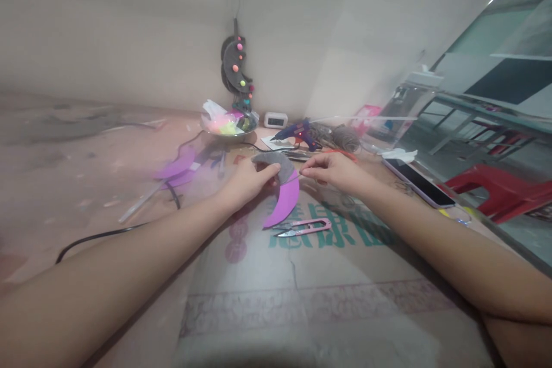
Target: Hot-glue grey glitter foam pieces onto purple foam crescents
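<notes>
My left hand (252, 183) pinches a purple crescent moon cutout (288, 200) by its upper part. Grey yarn (279, 162) covers that upper part, while the lower part shows bare purple. To the right, my right hand (326, 171) closes finger and thumb on a thin grey strand that runs to the wrapped edge. Just below the crescent lie pink thread snips (304, 227), blades pointing left. Behind my hands a blue glue gun (297, 131) rests near a ball of grey yarn (345, 138).
A grey moon decoration with coloured pompoms (235, 66) hangs on the wall. Below it stands a bowl of craft bits (228, 133). More purple pieces (179, 167) and a black cable (99, 234) lie left. A phone (420, 183) lies right, near a red stool (500, 190).
</notes>
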A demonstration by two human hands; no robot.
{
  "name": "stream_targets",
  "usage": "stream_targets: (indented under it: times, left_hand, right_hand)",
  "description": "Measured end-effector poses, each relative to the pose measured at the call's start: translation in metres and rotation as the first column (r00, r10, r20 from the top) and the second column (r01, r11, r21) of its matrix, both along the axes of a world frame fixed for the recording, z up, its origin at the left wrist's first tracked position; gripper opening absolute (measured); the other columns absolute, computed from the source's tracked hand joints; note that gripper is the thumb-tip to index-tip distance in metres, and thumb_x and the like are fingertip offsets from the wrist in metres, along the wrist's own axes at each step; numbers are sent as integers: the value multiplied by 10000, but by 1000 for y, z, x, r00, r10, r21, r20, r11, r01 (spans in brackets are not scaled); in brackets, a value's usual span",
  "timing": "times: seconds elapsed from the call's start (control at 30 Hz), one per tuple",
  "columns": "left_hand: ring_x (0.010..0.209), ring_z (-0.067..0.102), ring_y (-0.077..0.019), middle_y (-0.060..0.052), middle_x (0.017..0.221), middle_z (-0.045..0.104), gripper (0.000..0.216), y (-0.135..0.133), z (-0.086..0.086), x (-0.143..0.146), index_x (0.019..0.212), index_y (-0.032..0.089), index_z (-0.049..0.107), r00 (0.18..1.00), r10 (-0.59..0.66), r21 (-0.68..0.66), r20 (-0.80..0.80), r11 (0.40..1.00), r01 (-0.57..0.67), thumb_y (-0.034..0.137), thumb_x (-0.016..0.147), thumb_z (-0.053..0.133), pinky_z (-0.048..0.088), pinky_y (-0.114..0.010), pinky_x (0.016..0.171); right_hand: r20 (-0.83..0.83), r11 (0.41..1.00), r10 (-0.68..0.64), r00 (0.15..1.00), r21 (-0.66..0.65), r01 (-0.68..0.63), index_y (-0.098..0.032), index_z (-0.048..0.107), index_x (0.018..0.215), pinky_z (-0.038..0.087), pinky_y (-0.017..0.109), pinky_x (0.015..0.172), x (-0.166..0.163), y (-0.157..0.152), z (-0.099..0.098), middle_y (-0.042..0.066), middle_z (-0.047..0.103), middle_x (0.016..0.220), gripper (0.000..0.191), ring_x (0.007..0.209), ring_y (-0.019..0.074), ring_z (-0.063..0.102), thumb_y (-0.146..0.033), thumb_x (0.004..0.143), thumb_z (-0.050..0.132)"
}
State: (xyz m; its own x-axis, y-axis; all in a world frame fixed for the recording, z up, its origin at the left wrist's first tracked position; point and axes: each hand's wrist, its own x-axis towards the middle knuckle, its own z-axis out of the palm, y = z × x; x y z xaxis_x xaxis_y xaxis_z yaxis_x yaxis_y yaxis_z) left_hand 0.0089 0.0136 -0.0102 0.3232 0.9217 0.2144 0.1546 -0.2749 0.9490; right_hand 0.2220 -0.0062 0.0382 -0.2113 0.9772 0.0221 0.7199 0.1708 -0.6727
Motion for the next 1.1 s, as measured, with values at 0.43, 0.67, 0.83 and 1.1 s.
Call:
stream_targets:
  times: [0.43, 0.67, 0.83, 1.1]
  left_hand:
    - [585, 587, -146, -19, 611, 643, 302, -6, 6, -2, 618, 163, 580, 990, -54, 2, -131, 999, 54, 394, 807, 530, 450, -256, 625]
    - [596, 586, -140, -15, 629, 641, 274, -7, 5, -1, 671, 158, 595, 993, -81, -40, -90, 996, 78, 396, 801, 554, 460, -246, 611]
    - [577, 570, -131, -9, 620, 630, 267, -8, 6, -1, 672, 157, 593, 991, -94, -53, -94, 995, 89, 391, 797, 562, 445, -235, 578]
    - [558, 553, -119, -5, 613, 619, 280, -8, 9, -1, 666, 155, 590, 985, -125, -44, -122, 992, 120, 395, 805, 552, 401, -218, 523]
  right_hand:
    - [9, 999, -8, 1000, 47, 7, -150, 678, 816, 359, 245, 554, -1, 1, -4, 15, 652, 736, 255, 564, 98, 496, -388, 770, 599]
    - [-5, 996, -4, 1000, 94, 4, -153, 667, 765, 397, 254, 613, -4, 0, -3, 27, 673, 746, 190, 655, 131, 565, -331, 770, 599]
    - [-18, 992, 11, 1000, 124, -9, -157, 668, 760, 400, 257, 598, -2, 4, -9, 24, 667, 731, 203, 634, 132, 559, -348, 766, 601]
    - [-33, 990, 30, 999, 140, -25, -156, 666, 767, 391, 253, 587, -1, 4, -10, 16, 645, 714, 206, 613, 120, 534, -351, 767, 601]
